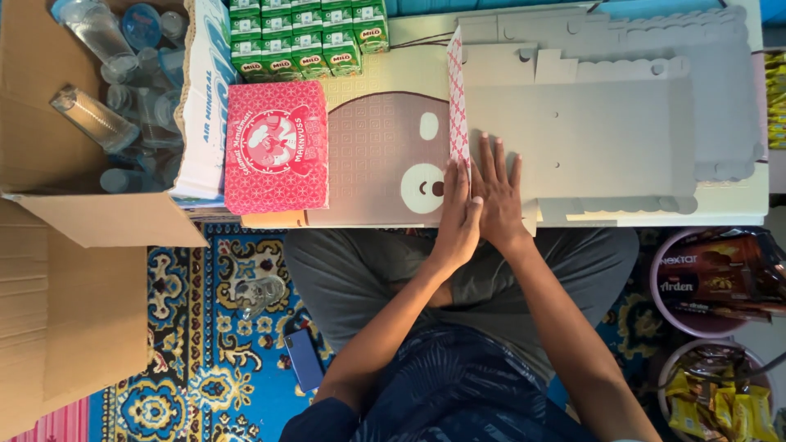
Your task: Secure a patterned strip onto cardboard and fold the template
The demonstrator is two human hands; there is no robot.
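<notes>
**Head view: both hands press a flat box blank at its fold**

Head camera looks down on a low tabletop [737, 200] over the person's crossed legs. Left hand [458, 219] and right hand [497, 195] lie side by side, touching, palms down and fingers flat; neither grip closes on anything, both just press. They bear on the grey flat cardboard blank [589, 135] right at its left edge, where a red-and-white patterned flap [457, 98] stands up, likely to hold the crease down while the flap is raised. More die-cut blanks [655, 41] are stacked beneath and behind, well within reach. A finished red box [276, 147] sits to the left on the tabletop, apart from the hands. Green drink cartons [307, 33] are lined up at the far edge. Open carton of water cups [123, 82] at far left. Snack tubs [712, 278] on the right, blue phone [304, 360] on the patterned rug [196, 344].
</notes>
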